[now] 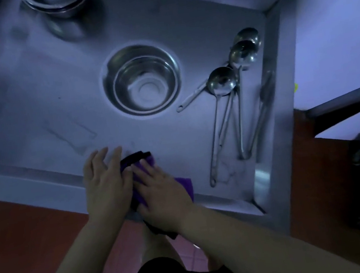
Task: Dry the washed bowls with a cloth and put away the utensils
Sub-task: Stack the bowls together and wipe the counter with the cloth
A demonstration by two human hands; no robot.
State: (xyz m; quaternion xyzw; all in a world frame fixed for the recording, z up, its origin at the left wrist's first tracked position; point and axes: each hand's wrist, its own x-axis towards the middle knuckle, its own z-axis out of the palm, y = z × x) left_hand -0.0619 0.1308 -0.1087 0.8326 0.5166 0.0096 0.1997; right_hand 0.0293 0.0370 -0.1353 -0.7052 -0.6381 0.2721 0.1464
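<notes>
Both hands are getting the cloth [138, 179] ready. The left hand [105, 188] lies flat with straight fingers, and the right hand [162, 199] presses the cloth flat. Next, pick up the bowl [142, 81], which sits mid-counter [30, 99], ladles [226, 97] beside it.

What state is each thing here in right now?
Purple cloth: crumpled, pressed between both hands at the sink's near edge.
Left hand: fingers straight, against the cloth.
Right hand: flat on the cloth.
Bowl: upright in the sink, untouched.
Ladles: lying loose together.
Stacked bowls: nested, far corner.
</notes>
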